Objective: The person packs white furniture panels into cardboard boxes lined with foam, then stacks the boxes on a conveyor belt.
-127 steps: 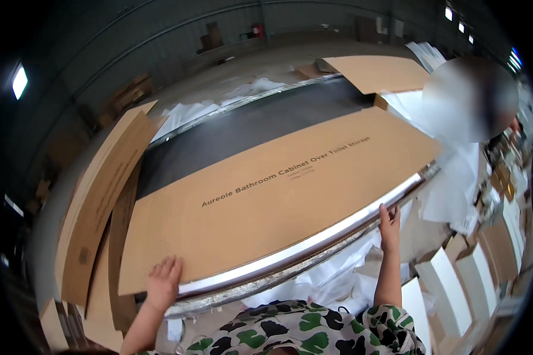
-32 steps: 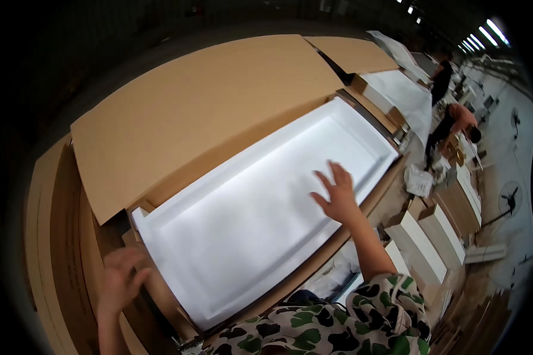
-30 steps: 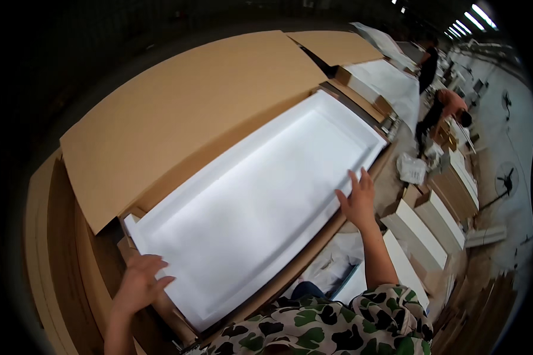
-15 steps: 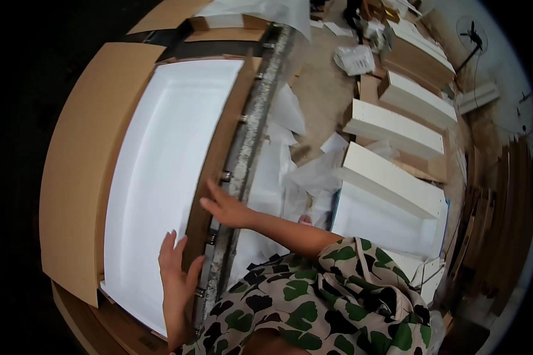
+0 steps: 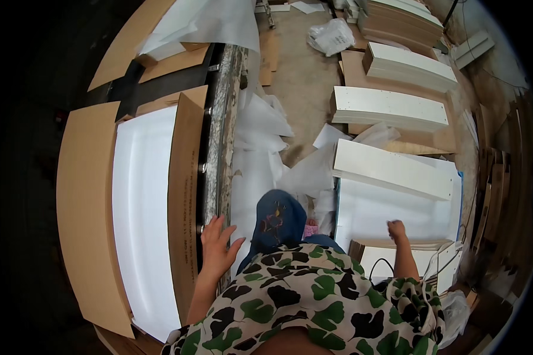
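My left hand (image 5: pixel 219 247) has its fingers spread and holds nothing. It is at the worn metal edge of the conveyor (image 5: pixel 221 148), beside the raised cardboard flap of an open carton (image 5: pixel 183 195). White foam sheet (image 5: pixel 143 219) lines the long carton, and its other flap (image 5: pixel 86 213) lies folded outward on the left. Out to the right is my right hand (image 5: pixel 397 229), small in the view, its fingers curled in with no object visible in them. It hangs above a white foam sheet (image 5: pixel 373 207), close to a stack of white panels (image 5: pixel 385 251).
More stacks of white boards (image 5: pixel 391 106) sit on cardboard along the right. Crumpled foam wrap (image 5: pixel 257 130) and a clear plastic bag (image 5: pixel 330 36) lie on the floor between them and the conveyor. A second open carton (image 5: pixel 175 64) stands farther along.
My right hand has left the carton flap and swung far to the right, fingers now curled. The view has turned rightward, and a blue-trousered knee has come into sight. The flap leans more outward.
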### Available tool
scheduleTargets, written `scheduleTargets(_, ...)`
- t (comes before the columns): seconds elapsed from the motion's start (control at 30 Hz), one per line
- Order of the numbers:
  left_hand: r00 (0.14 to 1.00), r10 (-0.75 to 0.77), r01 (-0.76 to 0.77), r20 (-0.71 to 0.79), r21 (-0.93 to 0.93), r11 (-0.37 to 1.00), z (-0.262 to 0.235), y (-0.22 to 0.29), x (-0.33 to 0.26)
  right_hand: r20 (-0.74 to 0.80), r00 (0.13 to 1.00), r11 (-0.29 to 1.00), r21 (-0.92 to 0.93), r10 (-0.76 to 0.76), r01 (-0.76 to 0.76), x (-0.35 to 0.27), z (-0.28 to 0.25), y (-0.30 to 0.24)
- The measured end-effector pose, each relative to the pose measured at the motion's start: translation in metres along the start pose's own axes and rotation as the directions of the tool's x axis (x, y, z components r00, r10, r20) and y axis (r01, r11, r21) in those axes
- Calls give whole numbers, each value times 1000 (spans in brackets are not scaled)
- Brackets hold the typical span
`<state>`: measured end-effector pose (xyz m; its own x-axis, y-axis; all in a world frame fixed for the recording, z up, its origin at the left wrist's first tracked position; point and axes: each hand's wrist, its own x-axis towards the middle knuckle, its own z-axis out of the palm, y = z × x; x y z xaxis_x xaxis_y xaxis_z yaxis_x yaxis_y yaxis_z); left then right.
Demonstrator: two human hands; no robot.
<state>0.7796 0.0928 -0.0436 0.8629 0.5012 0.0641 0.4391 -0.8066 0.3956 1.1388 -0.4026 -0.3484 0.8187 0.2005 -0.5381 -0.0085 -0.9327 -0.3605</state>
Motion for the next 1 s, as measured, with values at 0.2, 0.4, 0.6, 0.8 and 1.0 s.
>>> scheduleTargets(0.2,995,103,-102,12,-103,989,28,-17,101,-22,960,950,-135,281,-281,-5,8,9)
scheduleTargets(0.4,935,354,-335,-7,-340,879,101,-30,284,156,967,956,184,200,-227,18,73,-112)
scheduleTargets(0.6,853,437,-304,284,-410,860,152,-43,486,440,885,967,115,154,-226,42,41,-265)
scheduleTargets(0.8,772,361,-273,523,-240,932,214,-54,605,-222,955,867,494,196,-63,104,-29,-364)
scheduleTargets(1.0,705,283,-339,651,-42,940,304,-10,650,64,986,788,593,156,-163,185,6,-332)
